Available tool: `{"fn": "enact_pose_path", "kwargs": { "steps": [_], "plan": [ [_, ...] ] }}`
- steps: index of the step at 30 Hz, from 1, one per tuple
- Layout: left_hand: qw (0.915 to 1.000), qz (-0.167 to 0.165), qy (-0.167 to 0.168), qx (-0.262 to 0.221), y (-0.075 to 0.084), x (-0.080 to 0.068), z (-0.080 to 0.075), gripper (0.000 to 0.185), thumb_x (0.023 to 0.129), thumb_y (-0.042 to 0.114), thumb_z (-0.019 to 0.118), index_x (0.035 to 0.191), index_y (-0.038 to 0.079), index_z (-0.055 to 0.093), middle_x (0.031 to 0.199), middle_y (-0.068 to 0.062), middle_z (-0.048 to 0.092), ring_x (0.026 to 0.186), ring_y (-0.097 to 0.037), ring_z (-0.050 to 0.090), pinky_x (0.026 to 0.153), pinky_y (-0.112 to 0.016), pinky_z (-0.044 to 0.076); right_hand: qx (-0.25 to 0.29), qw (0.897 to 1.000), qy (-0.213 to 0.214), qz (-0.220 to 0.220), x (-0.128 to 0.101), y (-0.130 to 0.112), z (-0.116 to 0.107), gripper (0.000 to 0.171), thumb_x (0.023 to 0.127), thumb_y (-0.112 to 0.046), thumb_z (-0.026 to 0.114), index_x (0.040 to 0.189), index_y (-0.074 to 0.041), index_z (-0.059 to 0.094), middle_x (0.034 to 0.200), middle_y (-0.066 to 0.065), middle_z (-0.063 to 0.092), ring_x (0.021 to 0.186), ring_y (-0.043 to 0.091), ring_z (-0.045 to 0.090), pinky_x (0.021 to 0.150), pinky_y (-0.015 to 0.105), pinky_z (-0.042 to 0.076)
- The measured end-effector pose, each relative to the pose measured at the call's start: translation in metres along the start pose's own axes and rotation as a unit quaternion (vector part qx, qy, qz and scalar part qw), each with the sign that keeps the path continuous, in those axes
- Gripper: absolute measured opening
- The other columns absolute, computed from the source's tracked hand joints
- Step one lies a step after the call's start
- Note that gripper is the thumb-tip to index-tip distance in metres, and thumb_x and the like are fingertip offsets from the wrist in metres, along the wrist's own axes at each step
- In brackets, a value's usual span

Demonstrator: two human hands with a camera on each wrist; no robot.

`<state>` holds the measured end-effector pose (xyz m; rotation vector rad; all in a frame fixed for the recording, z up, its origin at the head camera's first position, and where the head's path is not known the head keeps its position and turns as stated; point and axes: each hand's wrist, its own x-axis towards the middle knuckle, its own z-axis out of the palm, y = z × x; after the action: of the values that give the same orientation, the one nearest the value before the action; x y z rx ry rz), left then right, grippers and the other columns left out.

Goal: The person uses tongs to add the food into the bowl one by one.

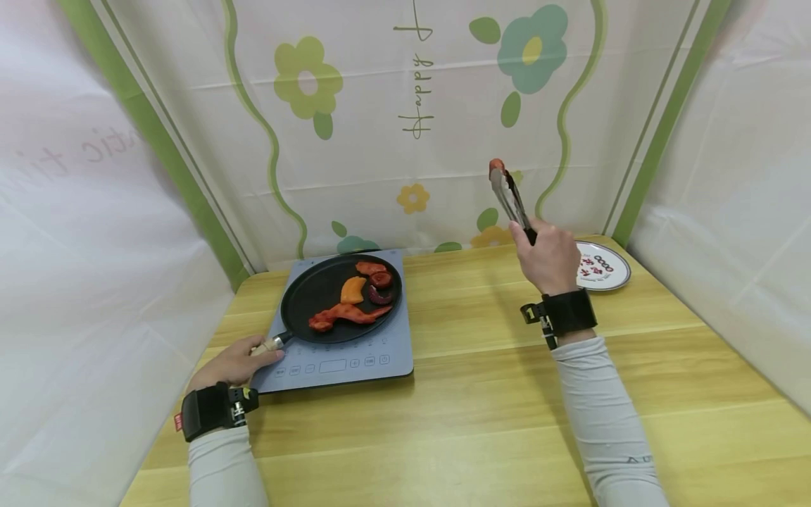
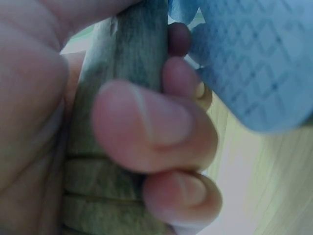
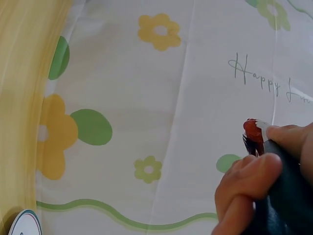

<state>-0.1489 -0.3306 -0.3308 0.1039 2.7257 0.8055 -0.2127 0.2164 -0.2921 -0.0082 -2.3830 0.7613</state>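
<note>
My left hand [image 1: 237,362] grips the wooden handle [image 2: 129,49] of a black frying pan [image 1: 304,299], fingers curled round it. The pan sits flat on a grey-blue induction cooker [image 1: 399,345]. Inside lie a red chicken wing [image 1: 348,315], an orange piece [image 1: 352,289], a dark curled piece [image 1: 380,296], a round reddish-brown piece [image 1: 380,280] and a flat red piece [image 1: 370,267]. Raised above the table's back right, my right hand [image 1: 551,257] holds metal tongs [image 1: 510,201] with dark handles. A small reddish food piece [image 3: 252,131] is pinched in their tips.
A white plate [image 1: 617,257] with red print stands at the right back of the wooden table [image 1: 456,394], partly behind the right hand. A white flower-printed curtain [image 1: 361,155] closes off the back, and pale sheets hang on both sides.
</note>
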Motion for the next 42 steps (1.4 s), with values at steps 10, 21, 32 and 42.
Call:
{"fn": "enact_pose_path", "kwargs": {
  "steps": [10,21,32,42],
  "plan": [
    [1.0000,-0.005,0.001,-0.004,0.000,0.000,0.001,0.035,0.105,0.035,0.065,0.114,0.002,0.060,0.097,-0.010,0.059,0.085,-0.021,0.050,0.072,-0.031,0.040,0.007,1.000,0.005,-0.017,-0.004,-0.011,0.000,0.046,0.110,-0.047,0.053,0.089,-0.007,0.062,0.071,0.015,0.057,0.059,0.033,0.051,0.052,0.037,0.031],
    [1.0000,-0.005,0.002,-0.005,0.000,-0.001,0.001,0.035,0.105,0.036,0.065,0.113,0.002,0.060,0.091,-0.007,0.055,0.080,-0.020,0.049,0.069,-0.031,0.039,0.013,0.999,0.002,-0.034,-0.008,-0.021,-0.001,0.045,0.110,-0.046,0.053,0.088,-0.007,0.060,0.069,0.014,0.055,0.057,0.032,0.048,0.052,0.036,0.029],
    [1.0000,-0.001,0.000,-0.006,-0.002,-0.001,0.001,0.036,0.104,0.035,0.065,0.117,0.001,0.060,0.100,-0.012,0.060,0.088,-0.022,0.053,0.072,-0.032,0.041,0.027,0.998,-0.002,-0.051,-0.009,-0.033,0.002,0.043,0.110,-0.043,0.054,0.096,-0.005,0.068,0.075,0.016,0.064,0.059,0.033,0.054,0.053,0.035,0.032],
    [0.9999,-0.004,-0.001,-0.009,-0.002,0.000,0.001,0.037,0.105,0.036,0.065,0.118,0.002,0.061,0.103,-0.013,0.062,0.090,-0.022,0.055,0.075,-0.033,0.042,0.040,0.997,0.010,-0.071,-0.012,-0.044,0.007,0.041,0.110,-0.041,0.056,0.097,-0.004,0.070,0.069,0.013,0.060,0.055,0.028,0.049,0.053,0.035,0.030]
  ]
}}
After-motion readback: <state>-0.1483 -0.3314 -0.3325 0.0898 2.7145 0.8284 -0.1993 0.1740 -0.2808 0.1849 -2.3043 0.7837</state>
